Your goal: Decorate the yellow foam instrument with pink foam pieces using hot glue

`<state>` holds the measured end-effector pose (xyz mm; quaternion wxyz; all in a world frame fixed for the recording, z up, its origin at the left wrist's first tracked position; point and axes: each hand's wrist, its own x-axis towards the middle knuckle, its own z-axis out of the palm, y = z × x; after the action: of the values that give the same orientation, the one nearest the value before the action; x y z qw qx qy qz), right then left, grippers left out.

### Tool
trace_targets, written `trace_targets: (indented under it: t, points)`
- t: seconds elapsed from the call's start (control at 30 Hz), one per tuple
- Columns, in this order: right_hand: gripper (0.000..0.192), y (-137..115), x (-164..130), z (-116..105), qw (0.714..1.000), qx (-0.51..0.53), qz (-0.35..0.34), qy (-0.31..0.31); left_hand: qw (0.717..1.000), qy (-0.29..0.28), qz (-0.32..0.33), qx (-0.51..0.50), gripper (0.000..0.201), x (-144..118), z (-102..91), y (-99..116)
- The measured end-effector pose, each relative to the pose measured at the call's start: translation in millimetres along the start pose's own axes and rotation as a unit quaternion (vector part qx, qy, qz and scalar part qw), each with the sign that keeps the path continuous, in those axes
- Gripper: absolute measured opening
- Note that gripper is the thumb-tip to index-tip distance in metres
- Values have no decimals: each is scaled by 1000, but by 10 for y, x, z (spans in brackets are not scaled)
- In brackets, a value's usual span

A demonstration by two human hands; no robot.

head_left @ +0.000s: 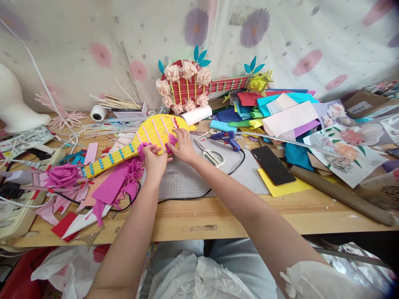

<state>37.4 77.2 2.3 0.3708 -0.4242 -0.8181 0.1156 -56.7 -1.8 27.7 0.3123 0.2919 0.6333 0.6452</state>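
A yellow paper guitar (149, 132) with pink strips on its body and blue bands along its neck lies tilted on the workbench. At its lower edge my left hand (154, 164) pinches a magenta paper flower (141, 150), its fingertips partly hidden. My right hand (184, 146) reaches over the body's right side, fingers bent and closed on a second magenta paper flower (171, 141). A larger magenta paper rose (64, 175) is at the end of the neck. Magenta fringed paper (132, 172) lies under the neck.
White-handled scissors (213, 157) and a blue glue gun (226, 139), its black cord trailing, lie on the grey cutting mat (183, 182). To the right are a phone (272, 165), a wooden stick (339, 195) and piled coloured paper (289, 118). A red flowered guitar (182, 89) leans behind.
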Motion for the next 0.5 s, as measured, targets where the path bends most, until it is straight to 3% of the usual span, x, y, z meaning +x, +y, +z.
trace_targets:
  t: [0.23,0.4,0.5]
  points:
    - [45,74,-67,-162,999,22,-21,37,1000,0,20,23,49,16,-60,53]
    - [42,226,-145,-303,998,27,-11,60,984,3,159,81,46,131,-148,190]
    - [41,316,-189,-353,998,28,3,60,959,-81,234,142,46,188,-159,207]
